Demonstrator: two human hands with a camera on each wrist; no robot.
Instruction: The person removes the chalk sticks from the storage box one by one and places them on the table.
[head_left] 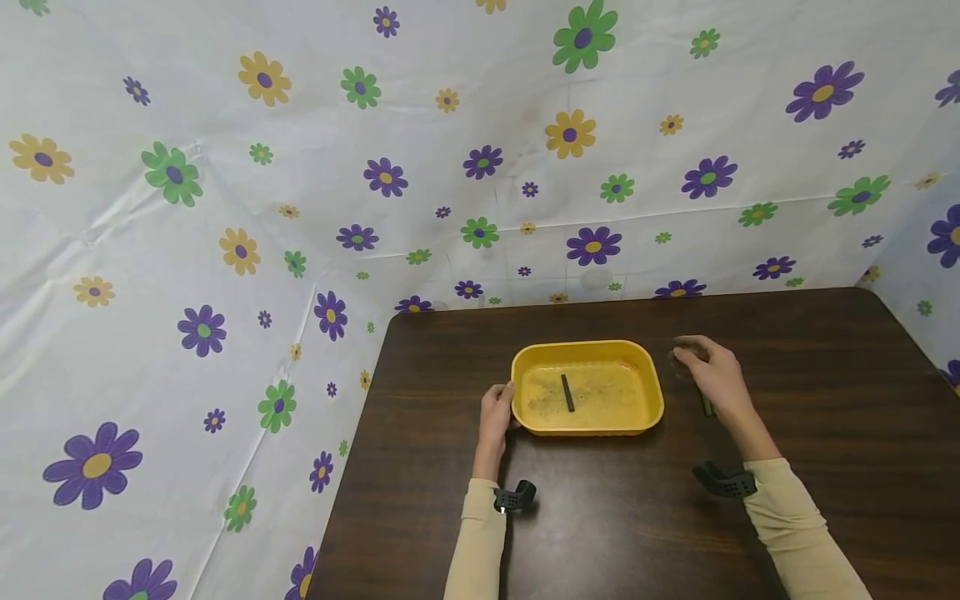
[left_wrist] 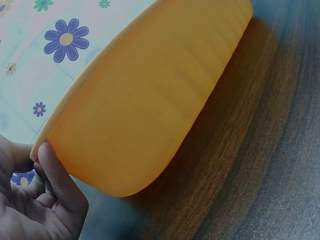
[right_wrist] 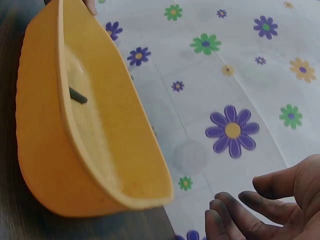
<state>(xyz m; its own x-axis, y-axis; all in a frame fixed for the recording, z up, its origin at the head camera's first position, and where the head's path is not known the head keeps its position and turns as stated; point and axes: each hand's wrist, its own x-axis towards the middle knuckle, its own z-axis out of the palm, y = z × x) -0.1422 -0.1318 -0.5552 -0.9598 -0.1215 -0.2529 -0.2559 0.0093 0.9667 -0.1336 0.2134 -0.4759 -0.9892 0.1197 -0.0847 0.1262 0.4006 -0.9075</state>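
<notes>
A yellow plastic tub (head_left: 587,421) stands on the table, with a short dark stick (head_left: 567,392) lying in it. My left hand (head_left: 495,414) pinches the tub's left rim between thumb and fingers, as the left wrist view shows at the tub's corner (left_wrist: 115,170). To the right of the tub, my right hand (head_left: 716,379) is over the table with its fingers loosely bent and nothing between them. Its fingertips (right_wrist: 226,201) are smudged dark. A second dark stick (head_left: 707,406) shows beneath this hand, partly hidden by it.
The dark brown wooden table (head_left: 600,525) has its back edge along a flower-printed sheet (head_left: 450,142), which also hangs at the left and right. A black band with a camera mount sits on the left wrist (head_left: 516,497) and another on the right wrist (head_left: 725,482).
</notes>
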